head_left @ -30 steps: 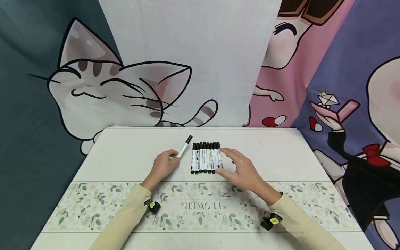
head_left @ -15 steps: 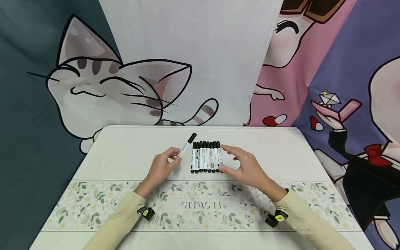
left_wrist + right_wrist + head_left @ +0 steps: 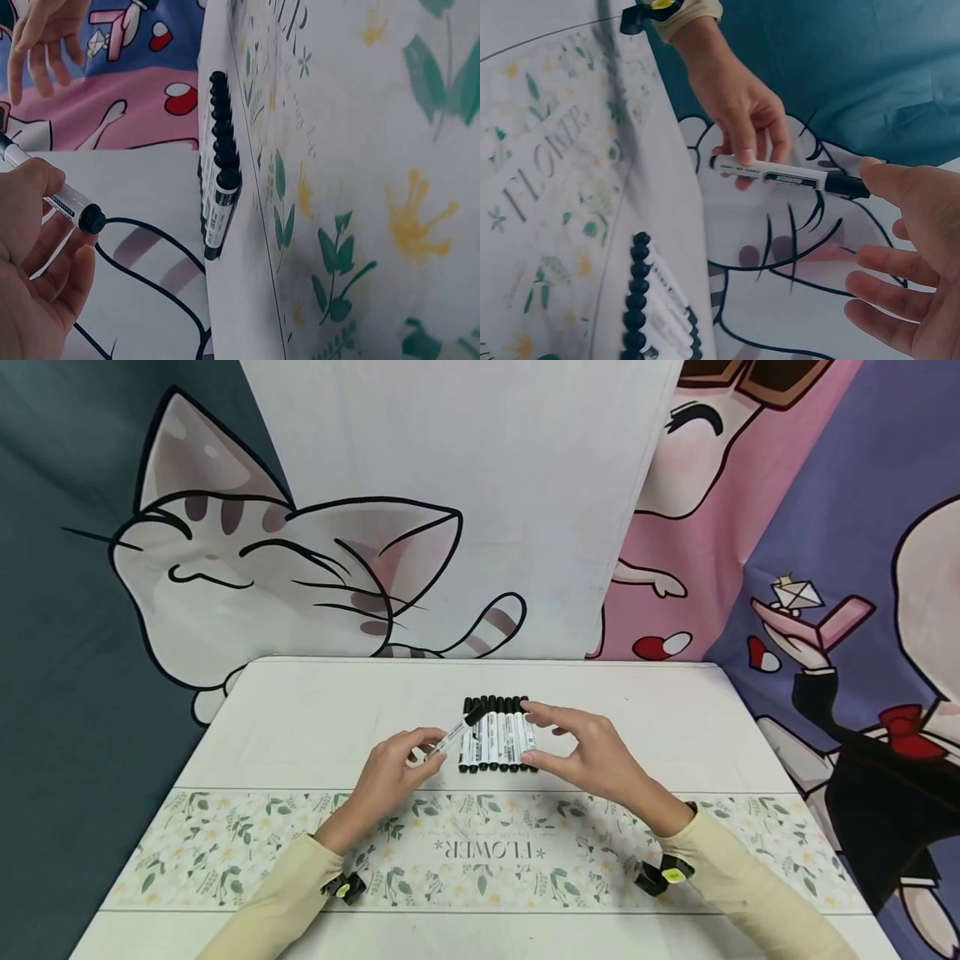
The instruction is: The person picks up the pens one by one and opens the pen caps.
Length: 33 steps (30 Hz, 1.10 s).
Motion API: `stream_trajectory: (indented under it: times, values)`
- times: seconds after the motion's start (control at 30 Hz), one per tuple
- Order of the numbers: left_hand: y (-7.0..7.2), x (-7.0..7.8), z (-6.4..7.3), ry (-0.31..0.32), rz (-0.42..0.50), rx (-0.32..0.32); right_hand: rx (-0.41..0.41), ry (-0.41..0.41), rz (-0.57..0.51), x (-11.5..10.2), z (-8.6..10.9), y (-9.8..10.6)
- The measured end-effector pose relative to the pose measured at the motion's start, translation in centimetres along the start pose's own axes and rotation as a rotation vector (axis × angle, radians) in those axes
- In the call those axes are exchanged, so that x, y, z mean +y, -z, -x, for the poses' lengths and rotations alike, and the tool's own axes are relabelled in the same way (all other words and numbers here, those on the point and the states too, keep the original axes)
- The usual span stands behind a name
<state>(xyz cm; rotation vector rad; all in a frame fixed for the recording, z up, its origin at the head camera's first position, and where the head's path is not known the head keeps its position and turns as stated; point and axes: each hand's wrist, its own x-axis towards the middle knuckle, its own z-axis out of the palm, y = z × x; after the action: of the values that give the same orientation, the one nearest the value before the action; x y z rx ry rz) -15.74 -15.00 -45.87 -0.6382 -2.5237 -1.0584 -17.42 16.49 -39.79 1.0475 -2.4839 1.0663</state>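
My left hand (image 3: 392, 770) pinches a marker (image 3: 452, 737) between thumb and fingers. The marker is white-bodied with a black cap, tilted up to the right, and held above the table. In the head view its cap overlaps the left end of a row of markers (image 3: 501, 739), several lying side by side with their caps away from me. My right hand (image 3: 600, 758) hovers at the row's right end, thumb and fingers spread and holding nothing; whether its fingertips touch the last marker I cannot tell. In the right wrist view the held marker (image 3: 780, 174) appears raised well off the table.
A white table (image 3: 645, 718) carries a flower-patterned strip (image 3: 300, 852) printed with the upside-down word FLOWER. Behind its far edge hangs a cloth backdrop (image 3: 540, 527) with cartoon figures. Both sleeved forearms (image 3: 273, 893) reach in from the near side.
The left hand has brought its marker right and nearer to me, from beside the row to over its left end, tilting it flatter. The right hand stays by the row, still spread.
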Motion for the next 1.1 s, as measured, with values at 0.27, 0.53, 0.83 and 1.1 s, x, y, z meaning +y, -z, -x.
stream_trajectory:
  times: [0.27, 0.53, 0.83, 1.1]
  values:
    - [-0.4, 1.1, 0.7, -0.028, 0.025, -0.019, 0.030, 0.037, -0.025, -1.1, -0.6, 0.2]
    - [-0.9, 2.1, 1.2, -0.045, 0.033, -0.031, 0.045, 0.105, -0.019, -2.0, -0.7, -0.6]
    - [-1.3, 2.5, 1.5, -0.088, 0.037, -0.035, 0.015, 0.117, -0.021, -2.6, -0.6, -2.1]
    - [-1.4, 2.9, 1.6, -0.071, 0.037, -0.068, 0.001, 0.125, -0.003, -2.7, -0.5, -2.3]
